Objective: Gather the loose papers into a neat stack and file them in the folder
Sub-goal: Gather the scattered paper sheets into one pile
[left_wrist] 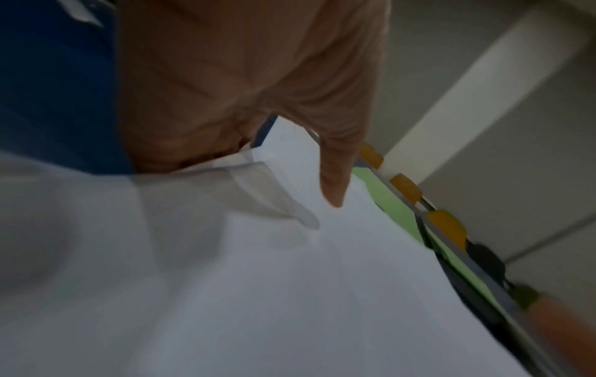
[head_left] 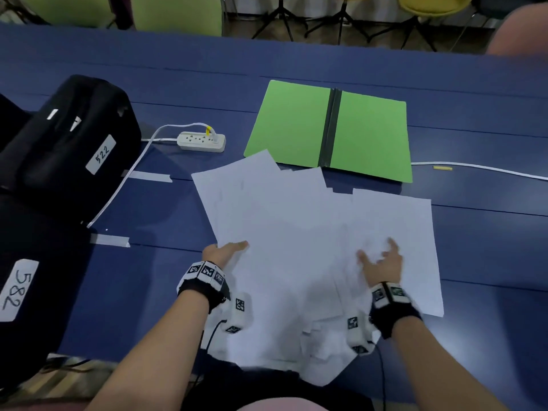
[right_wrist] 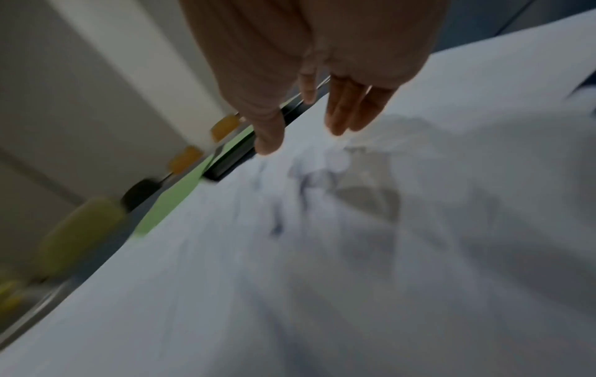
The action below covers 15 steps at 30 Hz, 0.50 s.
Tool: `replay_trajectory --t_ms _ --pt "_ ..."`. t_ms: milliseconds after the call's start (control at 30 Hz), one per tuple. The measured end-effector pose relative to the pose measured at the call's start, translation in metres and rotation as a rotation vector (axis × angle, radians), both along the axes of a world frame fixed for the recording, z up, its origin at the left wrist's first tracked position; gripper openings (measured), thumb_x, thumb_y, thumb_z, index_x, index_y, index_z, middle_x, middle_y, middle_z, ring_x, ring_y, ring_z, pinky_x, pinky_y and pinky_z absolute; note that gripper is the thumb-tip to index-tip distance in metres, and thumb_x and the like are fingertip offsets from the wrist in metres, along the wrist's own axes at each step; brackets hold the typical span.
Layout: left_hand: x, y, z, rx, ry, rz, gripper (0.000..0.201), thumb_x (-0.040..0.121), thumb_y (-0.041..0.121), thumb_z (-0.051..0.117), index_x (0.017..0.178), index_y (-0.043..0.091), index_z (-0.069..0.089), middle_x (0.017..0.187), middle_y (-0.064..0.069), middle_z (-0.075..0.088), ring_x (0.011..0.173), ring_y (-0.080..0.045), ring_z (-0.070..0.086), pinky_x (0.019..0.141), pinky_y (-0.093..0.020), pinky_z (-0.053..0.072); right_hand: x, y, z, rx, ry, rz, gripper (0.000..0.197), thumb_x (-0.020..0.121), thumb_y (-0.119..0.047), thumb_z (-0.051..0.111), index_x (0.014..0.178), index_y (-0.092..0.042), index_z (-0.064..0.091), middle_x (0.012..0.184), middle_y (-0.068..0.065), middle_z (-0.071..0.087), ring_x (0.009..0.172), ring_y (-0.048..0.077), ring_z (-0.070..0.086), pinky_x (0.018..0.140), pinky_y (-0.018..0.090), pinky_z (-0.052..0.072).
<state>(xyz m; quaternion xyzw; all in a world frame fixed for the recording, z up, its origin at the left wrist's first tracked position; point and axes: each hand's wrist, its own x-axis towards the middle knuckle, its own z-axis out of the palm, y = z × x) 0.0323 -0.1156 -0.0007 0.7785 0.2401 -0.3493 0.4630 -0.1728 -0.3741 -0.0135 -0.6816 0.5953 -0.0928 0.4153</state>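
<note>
Several loose white papers [head_left: 296, 226] lie fanned out and overlapping on the blue table [head_left: 489, 247], some hanging over its near edge. Just behind them a green folder [head_left: 290, 126] lies open and flat, with a dark spine down its middle. My left hand [head_left: 226, 252] is at the papers' left edge. Its fingers are hidden under the sheets [left_wrist: 290, 293] and its thumb [left_wrist: 334, 178] reaches straight out over them. My right hand [head_left: 381, 259] hovers over the right part of the papers [right_wrist: 354, 255], its fingers [right_wrist: 348, 107] spread and holding nothing. Both wrist views are blurred; the folder [right_wrist: 174, 204] shows as a green strip.
Two black bags stand at the left, one labelled 522 [head_left: 71, 134] and one labelled 582 [head_left: 29, 277]. A white power strip [head_left: 201, 141] with its cable lies left of the folder. Another white cable [head_left: 474, 169] runs off to the right. Chairs stand beyond the table's far edge.
</note>
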Motion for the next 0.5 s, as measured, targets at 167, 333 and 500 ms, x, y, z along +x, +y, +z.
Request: replay_trajectory --t_ms 167,333,500 --pt "-0.004 0.008 -0.002 0.061 -0.024 0.043 0.096 0.064 0.031 0.086 0.139 -0.001 0.036 0.14 -0.011 0.047 0.126 -0.033 0.049 0.103 -0.042 0.042 -0.067 -0.055 0.012 0.035 0.338 -0.165 0.096 0.079 -0.02 0.072 0.15 -0.007 0.009 0.15 0.026 0.022 0.138 0.041 0.026 0.108 0.052 0.029" --pt "-0.012 -0.011 0.002 0.096 0.003 -0.073 0.106 0.067 0.034 0.085 0.145 -0.002 0.025 0.148 -0.015 0.04 0.133 -0.032 0.044 0.104 -0.039 0.04 -0.074 -0.054 0.005 0.124 0.291 0.006 0.069 0.08 -0.016 0.07 0.137 0.0 0.035 0.136 0.024 0.048 0.122 0.04 0.049 0.098 0.047 0.041" --pt "-0.013 -0.018 0.002 0.163 0.025 -0.174 0.075 0.079 0.027 0.075 0.135 -0.009 0.039 0.13 -0.013 0.054 0.117 -0.027 0.055 0.099 -0.033 0.043 -0.064 -0.037 -0.007 0.169 0.26 0.172 0.044 0.087 -0.013 0.057 0.128 -0.004 0.047 0.124 0.02 0.058 0.111 0.037 0.056 0.089 0.038 0.044"
